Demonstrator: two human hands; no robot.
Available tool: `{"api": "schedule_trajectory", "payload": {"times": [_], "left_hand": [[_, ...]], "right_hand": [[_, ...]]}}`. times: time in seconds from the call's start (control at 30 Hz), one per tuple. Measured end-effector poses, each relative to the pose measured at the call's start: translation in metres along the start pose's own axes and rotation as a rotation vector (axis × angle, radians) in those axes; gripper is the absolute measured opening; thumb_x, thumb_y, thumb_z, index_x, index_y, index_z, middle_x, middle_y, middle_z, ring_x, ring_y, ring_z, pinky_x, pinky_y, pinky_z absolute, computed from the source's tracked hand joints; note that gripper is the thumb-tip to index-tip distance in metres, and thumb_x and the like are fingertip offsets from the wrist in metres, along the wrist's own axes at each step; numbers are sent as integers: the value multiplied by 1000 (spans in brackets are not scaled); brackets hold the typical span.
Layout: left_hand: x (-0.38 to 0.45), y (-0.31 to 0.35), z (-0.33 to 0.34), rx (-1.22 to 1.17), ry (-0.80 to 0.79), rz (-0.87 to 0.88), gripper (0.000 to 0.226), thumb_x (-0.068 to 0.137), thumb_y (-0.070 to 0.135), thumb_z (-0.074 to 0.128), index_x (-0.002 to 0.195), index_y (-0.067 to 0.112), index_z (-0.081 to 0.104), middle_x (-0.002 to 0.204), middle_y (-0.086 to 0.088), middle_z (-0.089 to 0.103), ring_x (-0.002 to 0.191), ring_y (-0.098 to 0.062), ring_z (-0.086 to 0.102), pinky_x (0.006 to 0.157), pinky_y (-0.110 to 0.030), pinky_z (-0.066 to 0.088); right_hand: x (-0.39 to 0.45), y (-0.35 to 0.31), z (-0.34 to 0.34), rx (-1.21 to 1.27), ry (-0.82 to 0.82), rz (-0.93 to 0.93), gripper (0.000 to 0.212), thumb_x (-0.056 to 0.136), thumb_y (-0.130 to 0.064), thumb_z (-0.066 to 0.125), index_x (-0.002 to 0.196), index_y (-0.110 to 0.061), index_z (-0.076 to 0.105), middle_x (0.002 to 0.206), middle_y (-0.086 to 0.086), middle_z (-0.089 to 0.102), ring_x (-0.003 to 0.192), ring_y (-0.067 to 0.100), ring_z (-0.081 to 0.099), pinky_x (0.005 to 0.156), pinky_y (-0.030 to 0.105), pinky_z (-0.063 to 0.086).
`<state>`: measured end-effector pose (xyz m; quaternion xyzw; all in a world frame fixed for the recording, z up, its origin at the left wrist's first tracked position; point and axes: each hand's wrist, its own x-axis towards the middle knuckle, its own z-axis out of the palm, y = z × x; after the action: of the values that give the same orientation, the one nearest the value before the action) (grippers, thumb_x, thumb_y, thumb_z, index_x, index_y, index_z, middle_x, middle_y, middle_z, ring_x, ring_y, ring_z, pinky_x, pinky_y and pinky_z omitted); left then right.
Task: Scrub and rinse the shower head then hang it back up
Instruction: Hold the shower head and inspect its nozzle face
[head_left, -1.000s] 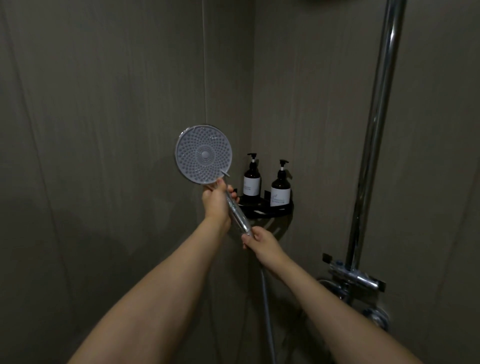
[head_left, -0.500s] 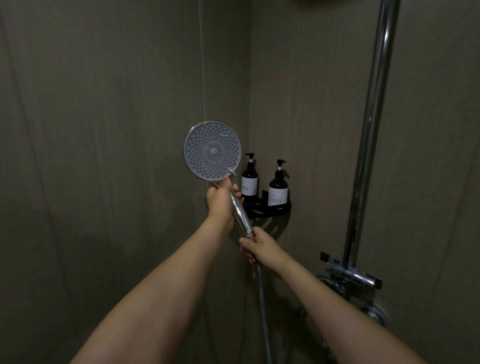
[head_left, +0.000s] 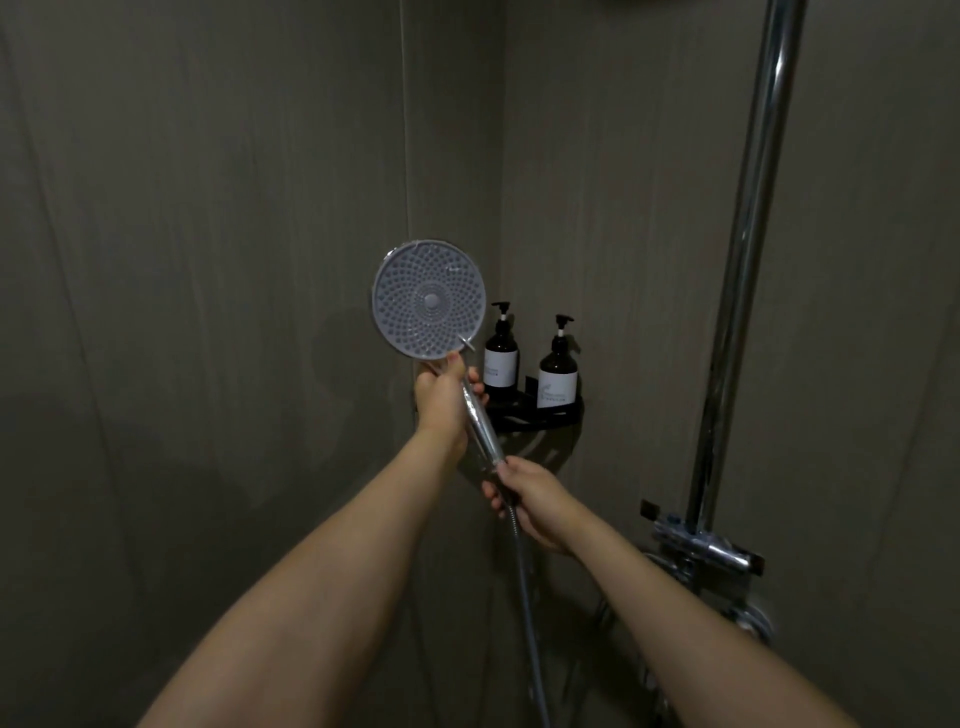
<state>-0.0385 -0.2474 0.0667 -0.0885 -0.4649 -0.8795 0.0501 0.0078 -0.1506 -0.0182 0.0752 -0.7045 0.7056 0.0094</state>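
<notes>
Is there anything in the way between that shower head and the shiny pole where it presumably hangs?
Nothing visible blocks it. The shower head, held in both hands, has open air across to the chrome pole; the two pump bottles sit lower on the corner shelf. No holder shows in view.

Open room left of both arms; shelf and riser pipe crowd the right.

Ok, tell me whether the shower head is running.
Off: no water shows leaving the shower head, held up by the left hand and right hand.
</notes>
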Motion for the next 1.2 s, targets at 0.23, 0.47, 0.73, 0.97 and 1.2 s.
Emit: {"api": "schedule_trajectory", "payload": {"times": [0.23,0.47,0.73,0.97,1.2], "left_hand": [[1,-2,-2,-37,33,2,17,98,22,42,81,18,44,64,0,46,52,-11,44,55,-26,43],[5,-4,-5,-14,22,-13,12,97,23,44,86,18,46,64,0,49,51,-10,46,54,-25,44],[6,-8,-6,-7,1,-6,13,97,24,43,86,20,47,64,0,49,52,-11,46,54,-26,43],[9,-12,-7,-46,19,-4,14,98,21,42,84,19,45,63,0,48,49,-9,46,54,-26,44],[14,-12,-8,-43,28,-1,12,96,22,45,85,19,48,65,1,50,52,-10,48,59,-28,46]], "right_hand": [[-3,-3,-2,-178,58,-55,20,90,-1,52,81,-15,42,69,2,54,54,6,50,49,15,38],[-4,-4,1,-127,9,-57,23,93,3,41,79,-13,50,72,4,56,60,8,49,50,15,36],[2,3,-3,-21,41,-34,25,96,-3,36,80,-13,51,71,4,57,50,2,51,45,13,35],[8,15,-11,-18,109,-53,14,89,-5,52,88,-19,56,77,1,64,62,4,58,49,14,42],[13,15,-14,84,166,-83,23,87,-1,56,107,-12,51,82,1,69,75,12,65,69,26,48]]}}
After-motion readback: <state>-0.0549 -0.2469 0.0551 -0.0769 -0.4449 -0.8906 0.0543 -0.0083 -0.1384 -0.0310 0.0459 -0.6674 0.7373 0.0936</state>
